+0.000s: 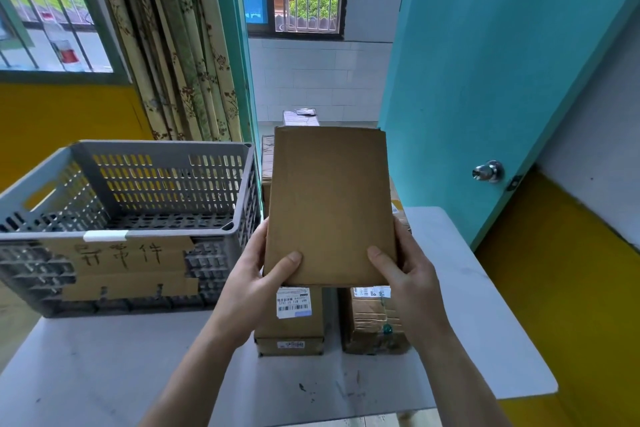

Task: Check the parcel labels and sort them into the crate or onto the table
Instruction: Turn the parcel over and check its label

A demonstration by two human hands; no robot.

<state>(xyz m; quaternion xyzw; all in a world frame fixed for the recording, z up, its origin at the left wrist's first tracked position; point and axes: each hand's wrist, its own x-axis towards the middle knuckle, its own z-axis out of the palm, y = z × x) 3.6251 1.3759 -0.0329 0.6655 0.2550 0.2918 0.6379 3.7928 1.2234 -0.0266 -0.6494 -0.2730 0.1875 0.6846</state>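
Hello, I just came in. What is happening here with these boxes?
A person is sorting parcels at a white table. Both hands, the left hand and the right hand, hold up a plain cardboard box by its lower corners; the face toward the camera shows no label. Below it, two more parcels lie on the table: a labelled parcel and a taped parcel. The grey crate on the left looks empty.

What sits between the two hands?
Head view: a plain cardboard parcel, gripped at its lower corners by left hand and right hand; no label on the facing side.
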